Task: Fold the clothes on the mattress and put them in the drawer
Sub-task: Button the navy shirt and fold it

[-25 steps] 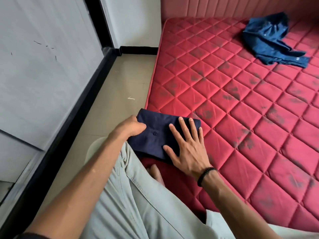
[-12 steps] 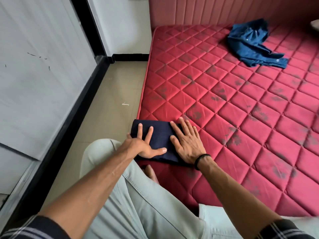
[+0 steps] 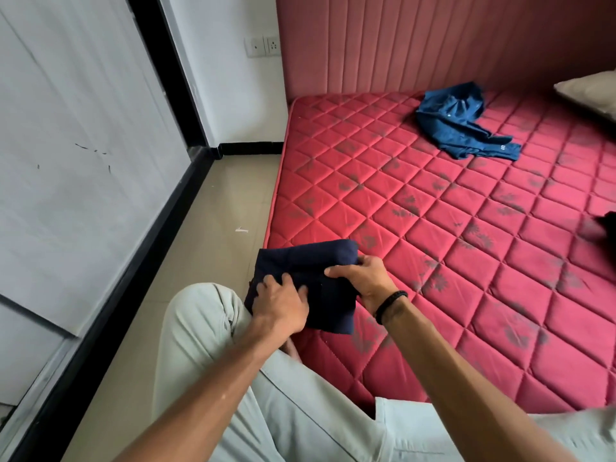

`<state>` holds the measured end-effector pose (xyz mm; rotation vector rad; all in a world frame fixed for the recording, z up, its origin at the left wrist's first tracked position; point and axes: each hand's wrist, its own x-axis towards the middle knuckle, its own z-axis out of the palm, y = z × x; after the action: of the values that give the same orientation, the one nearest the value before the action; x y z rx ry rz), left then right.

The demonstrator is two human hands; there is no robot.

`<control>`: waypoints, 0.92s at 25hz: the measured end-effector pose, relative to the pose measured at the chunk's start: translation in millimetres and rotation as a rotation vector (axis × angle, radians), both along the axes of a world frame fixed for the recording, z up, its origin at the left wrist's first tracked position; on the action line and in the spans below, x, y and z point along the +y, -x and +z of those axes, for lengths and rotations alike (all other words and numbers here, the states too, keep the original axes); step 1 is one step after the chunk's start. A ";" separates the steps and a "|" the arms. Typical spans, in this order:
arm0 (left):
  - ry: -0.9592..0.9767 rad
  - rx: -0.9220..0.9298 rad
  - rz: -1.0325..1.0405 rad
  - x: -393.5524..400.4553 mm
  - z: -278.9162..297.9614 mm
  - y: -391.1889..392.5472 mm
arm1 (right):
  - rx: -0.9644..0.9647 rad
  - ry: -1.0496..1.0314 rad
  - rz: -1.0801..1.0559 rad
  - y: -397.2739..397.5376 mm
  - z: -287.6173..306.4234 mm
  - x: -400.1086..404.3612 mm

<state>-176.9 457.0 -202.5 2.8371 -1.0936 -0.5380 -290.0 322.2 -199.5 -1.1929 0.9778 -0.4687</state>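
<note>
Both hands' grip round folded navy garment (image 3: 310, 261)

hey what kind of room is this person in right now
Most likely a bedroom in a home. A red quilted mattress lies beside a pink padded headboard panel, a beige pillow sits at its far corner, and a crumpled blue denim shirt lies on it.
</note>
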 end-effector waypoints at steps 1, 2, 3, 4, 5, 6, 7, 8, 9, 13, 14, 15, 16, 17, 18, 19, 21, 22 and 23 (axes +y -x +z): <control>0.191 0.235 0.150 -1.1 10.9 -2.3 | -0.027 0.153 0.050 5.8 15.3 1.4; 0.386 0.558 0.355 -3.0 24.4 -4.8 | -0.019 0.349 0.114 13.2 33.5 2.7; 0.580 0.921 0.553 -3.8 39.2 -5.1 | 0.017 0.585 0.189 21.8 53.2 4.3; 0.758 1.280 0.666 -3.2 53.8 -5.3 | 0.052 0.839 0.267 33.0 73.5 8.3; 0.881 1.565 0.691 -3.7 67.6 -4.5 | 0.061 1.071 0.356 44.6 90.3 12.9; 0.928 1.737 0.644 -6.7 80.5 -0.5 | 0.076 1.273 0.439 57.4 104.5 17.6; 0.937 1.802 0.545 -12.2 91.8 7.2 | 0.116 1.445 0.503 70.3 117.2 24.6; 0.929 1.796 0.441 -22.4 97.4 15.5 | 0.198 1.586 0.541 83.3 126.0 33.2; 0.909 1.778 0.368 -34.1 101.5 26.6 | 0.275 1.699 0.557 94.8 131.7 41.8; 0.737 1.656 0.363 -84.3 72.7 67.2 | 0.449 1.730 0.613 145.0 103.4 48.6; 0.706 1.559 0.374 -89.9 51.2 70.6 | 0.444 1.591 0.641 158.2 87.7 44.2; 0.684 1.398 0.364 -90.0 27.7 70.7 | 0.421 1.438 0.654 170.4 72.8 38.3; 0.657 1.152 0.351 -87.8 4.2 67.8 | 0.410 1.322 0.639 182.2 57.1 30.8; 0.651 0.890 0.338 -83.1 -15.5 63.5 | 0.414 1.266 0.576 191.6 40.5 21.2; 0.673 0.738 0.346 -75.5 -30.1 60.2 | 0.431 1.230 0.468 198.9 24.8 10.7; 0.722 0.694 0.364 -68.3 -35.9 59.4 | 0.459 1.174 0.316 204.4 11.7 -0.6; 0.737 0.731 0.338 -65.9 -39.6 60.5 | 0.505 0.938 -0.030 212.9 -10.9 -22.1; 0.718 0.731 0.295 -66.7 -39.2 64.0 | 0.501 0.788 -0.156 215.4 -19.7 -29.8; 0.701 0.707 0.251 -67.8 -39.5 66.9 | 0.471 0.648 -0.220 215.9 -27.5 -35.5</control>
<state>-243.8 389.2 -242.1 1.8964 -0.6059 -0.8337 -505.9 286.7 -227.0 -1.8396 1.4289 -0.7321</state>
